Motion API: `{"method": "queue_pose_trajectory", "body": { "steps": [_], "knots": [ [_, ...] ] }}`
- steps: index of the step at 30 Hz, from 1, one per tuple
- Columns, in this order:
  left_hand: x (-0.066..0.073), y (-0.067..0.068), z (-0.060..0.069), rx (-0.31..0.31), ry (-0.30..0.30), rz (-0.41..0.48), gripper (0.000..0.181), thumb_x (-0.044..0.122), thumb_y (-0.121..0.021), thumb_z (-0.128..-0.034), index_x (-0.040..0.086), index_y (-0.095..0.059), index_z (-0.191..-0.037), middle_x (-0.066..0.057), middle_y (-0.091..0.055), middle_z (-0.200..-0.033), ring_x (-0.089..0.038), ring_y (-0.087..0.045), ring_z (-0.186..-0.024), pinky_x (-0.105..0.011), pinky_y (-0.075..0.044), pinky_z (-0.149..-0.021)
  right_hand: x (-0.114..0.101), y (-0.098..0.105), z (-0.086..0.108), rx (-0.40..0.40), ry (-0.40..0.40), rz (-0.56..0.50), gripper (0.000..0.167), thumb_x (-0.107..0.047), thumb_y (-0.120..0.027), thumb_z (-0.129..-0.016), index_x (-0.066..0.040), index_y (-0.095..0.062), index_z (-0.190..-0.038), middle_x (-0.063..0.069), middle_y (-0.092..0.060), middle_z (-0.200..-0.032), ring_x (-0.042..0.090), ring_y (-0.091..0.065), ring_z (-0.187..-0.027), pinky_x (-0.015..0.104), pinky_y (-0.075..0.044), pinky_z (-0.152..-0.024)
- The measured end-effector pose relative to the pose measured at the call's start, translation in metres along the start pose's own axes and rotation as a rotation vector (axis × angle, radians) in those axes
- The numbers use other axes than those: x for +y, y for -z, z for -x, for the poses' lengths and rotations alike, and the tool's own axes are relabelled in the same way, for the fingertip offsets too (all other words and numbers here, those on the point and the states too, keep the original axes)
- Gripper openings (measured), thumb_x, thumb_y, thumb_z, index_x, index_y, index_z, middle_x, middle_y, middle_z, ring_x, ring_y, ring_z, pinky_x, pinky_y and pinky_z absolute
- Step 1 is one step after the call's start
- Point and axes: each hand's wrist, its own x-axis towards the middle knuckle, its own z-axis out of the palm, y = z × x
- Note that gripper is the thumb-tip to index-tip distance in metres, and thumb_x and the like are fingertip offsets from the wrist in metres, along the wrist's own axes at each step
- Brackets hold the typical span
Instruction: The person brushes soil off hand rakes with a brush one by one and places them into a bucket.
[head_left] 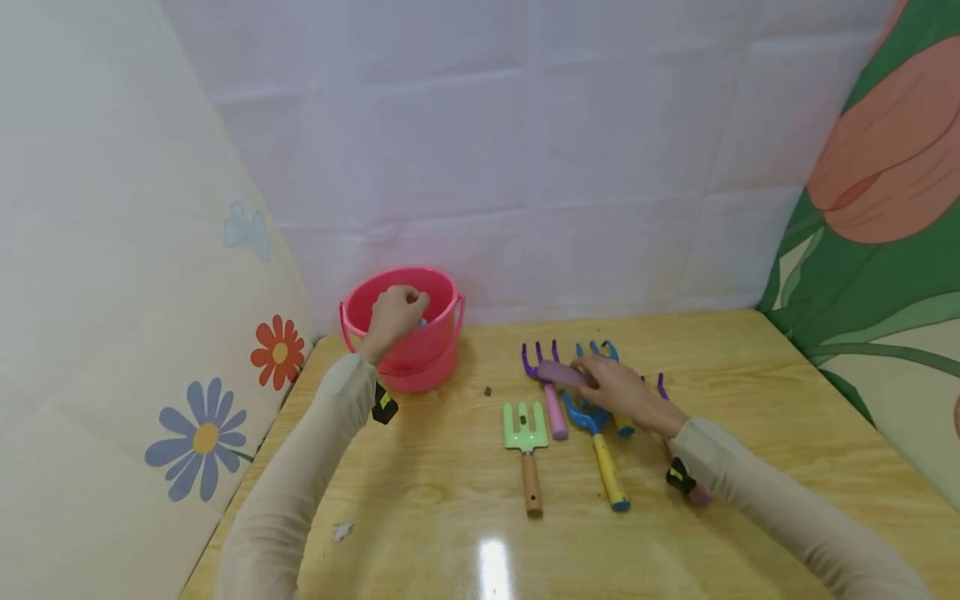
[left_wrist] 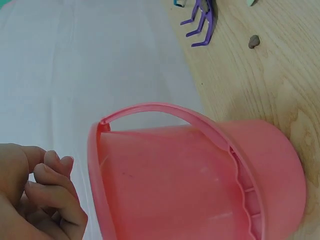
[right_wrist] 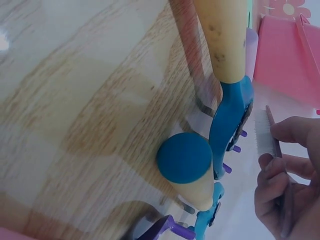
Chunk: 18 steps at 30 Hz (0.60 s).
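"Checking the right hand [head_left: 618, 387]: gripping anything?"

"Yes, the brush [head_left: 561, 372], pinched between thumb and fingers, raised to the right of the bucket [head_left: 427, 379]. White bristles seen from the right wrist."

"And the left hand [head_left: 393, 319]?"

"Over the bucket's mouth, fingers curled in; nothing visible in them. Something blue [head_left: 423, 322] shows inside the bucket, too small to identify."

"Forks?"

"On the table [head_left: 420, 517], right of the bucket: green fork [head_left: 525, 429], purple fork [head_left: 553, 402] below the brush in the head view, then blue fork [head_left: 602, 450] farther from the bucket."
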Motion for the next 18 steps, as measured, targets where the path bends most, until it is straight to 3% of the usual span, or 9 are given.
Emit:
{"method": "queue_pose_trajectory", "body": {
  "steps": [4, 9, 18],
  "knots": [
    [0.005, -0.001, 0.001, -0.019, -0.032, -0.001, 0.031, 0.023, -0.052, -0.0993, -0.001, -0.065, -0.084, -0.006, -0.060, -0.067, -0.021, -0.060, -0.065, -0.028, -0.041, -0.056, -0.001, -0.001, 0.000, -0.004, -0.007, -0.010, 0.038, -0.009, -0.069, -0.089, 0.006, -0.060, -0.123, 0.005, -0.062, -0.092, 0.013, -0.053, -0.071, 0.029, -0.046, -0.058],
    [0.009, -0.007, 0.006, -0.041, -0.072, -0.026, 0.030, 0.020, -0.052, -0.0993, 0.000, -0.062, -0.080, -0.001, -0.051, -0.064, -0.015, -0.045, -0.058, -0.029, -0.039, -0.059, 0.000, -0.004, 0.001, -0.018, -0.008, -0.020, 0.038, -0.009, -0.069, -0.090, 0.006, -0.060, -0.124, 0.005, -0.061, -0.092, 0.012, -0.051, -0.071, 0.028, -0.044, -0.057],
    [0.018, -0.016, 0.014, -0.082, -0.097, -0.065, 0.027, 0.016, -0.053, -0.1000, -0.005, -0.068, -0.095, -0.004, -0.056, -0.067, -0.014, -0.048, -0.059, -0.026, -0.040, -0.058, 0.001, -0.004, 0.001, -0.004, 0.010, -0.015, 0.039, -0.009, -0.068, -0.088, 0.007, -0.060, -0.123, 0.004, -0.061, -0.090, 0.012, -0.049, -0.068, 0.028, -0.042, -0.055]
  ]
}}
